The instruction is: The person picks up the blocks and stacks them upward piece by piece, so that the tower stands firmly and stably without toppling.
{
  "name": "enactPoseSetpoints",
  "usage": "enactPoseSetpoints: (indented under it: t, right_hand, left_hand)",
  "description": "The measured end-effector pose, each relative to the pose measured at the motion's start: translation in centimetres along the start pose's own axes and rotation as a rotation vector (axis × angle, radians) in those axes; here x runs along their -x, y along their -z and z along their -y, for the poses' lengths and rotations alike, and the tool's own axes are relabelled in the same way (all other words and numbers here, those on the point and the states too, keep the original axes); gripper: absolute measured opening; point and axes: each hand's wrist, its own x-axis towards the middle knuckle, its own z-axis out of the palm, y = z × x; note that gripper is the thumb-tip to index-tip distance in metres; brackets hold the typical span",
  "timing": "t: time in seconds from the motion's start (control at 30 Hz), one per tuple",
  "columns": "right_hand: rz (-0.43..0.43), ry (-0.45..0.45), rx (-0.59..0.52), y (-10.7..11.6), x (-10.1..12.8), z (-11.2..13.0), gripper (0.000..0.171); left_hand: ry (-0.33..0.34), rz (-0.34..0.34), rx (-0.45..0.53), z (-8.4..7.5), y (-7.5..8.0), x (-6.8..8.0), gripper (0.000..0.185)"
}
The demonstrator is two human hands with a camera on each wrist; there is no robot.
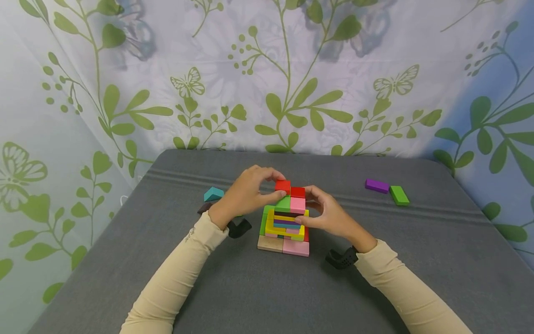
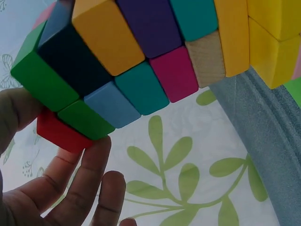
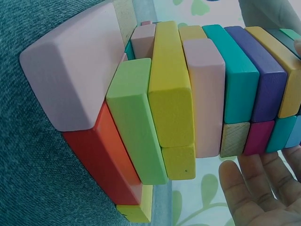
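Note:
A stepped tower of coloured wooden blocks (image 1: 285,230) stands in the middle of the table. My left hand (image 1: 246,192) pinches a red block (image 1: 282,186) at the tower's top left, thumb in front and fingers behind. In the left wrist view that red block (image 2: 61,132) lies against green blocks (image 2: 44,70). Beside it on top sits a second red block (image 1: 298,192), above a pink block (image 1: 298,204). My right hand (image 1: 329,215) holds the tower's right side, its thumb by the purple layer and its fingers behind. The right wrist view shows those fingers (image 3: 263,176) close to the small back blocks.
A purple block (image 1: 377,186) and a green block (image 1: 399,195) lie at the table's right. To the left are a teal block (image 1: 213,194) and a dark block (image 1: 205,208), partly behind my left arm. A patterned curtain (image 1: 233,83) hangs behind the grey table (image 1: 267,292).

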Motion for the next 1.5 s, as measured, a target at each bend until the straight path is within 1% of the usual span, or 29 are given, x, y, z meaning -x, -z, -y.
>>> enactPoseSetpoints:
  t: [0.13,0.23,0.57,0.7,0.83,0.97,1.03,1.13,1.2,1.27,1.4,1.5]
  right_hand:
    - [0.0,-0.001,-0.004,0.0,0.0,0.0,0.054]
    - [0.001,-0.001,-0.006,0.0,0.0,0.1,0.054]
    - [-0.002,-0.011,-0.004,0.0,0.0,0.1,0.056]
    - [-0.003,-0.017,-0.006,0.0,0.0,0.1,0.056]
    - [-0.001,-0.023,-0.008,-0.1,0.0,0.2,0.056]
    - [-0.002,-0.027,-0.008,0.0,0.0,0.2,0.056]
    - [-0.003,-0.028,-0.007,0.0,0.0,0.2,0.056]
    - [-0.002,-0.029,-0.002,0.0,0.0,0.2,0.056]
    - [-0.002,-0.026,0.002,0.0,0.1,0.2,0.056]
    - [-0.002,-0.024,0.003,0.1,0.1,0.2,0.056]
    - [-0.001,-0.025,-0.001,0.0,0.2,0.2,0.056]
    - [0.003,-0.025,-0.003,0.0,0.2,0.2,0.056]
  left_hand:
    - [0.025,0.01,0.007,0.0,-0.1,0.0,0.033]
    - [0.028,0.018,0.01,0.1,-0.1,-0.1,0.033]
    - [-0.002,0.021,-0.005,0.2,-0.2,-0.1,0.034]
    - [-0.011,0.016,0.011,0.4,0.0,0.0,0.041]
    - [-0.01,-0.015,0.066,0.9,0.8,0.4,0.046]
    - [0.003,-0.055,0.132,2.0,2.0,1.0,0.038]
    - [0.018,-0.056,0.146,2.8,2.5,1.4,0.034]
    - [0.061,-0.023,0.133,4.1,3.0,2.1,0.031]
    - [0.099,0.022,0.107,5.0,3.2,2.5,0.031]
    - [0.152,0.076,0.082,6.1,3.2,2.8,0.032]
    - [0.252,0.185,-0.016,8.0,3.1,3.5,0.034]
    - [0.302,0.249,-0.106,9.3,2.9,3.9,0.035]
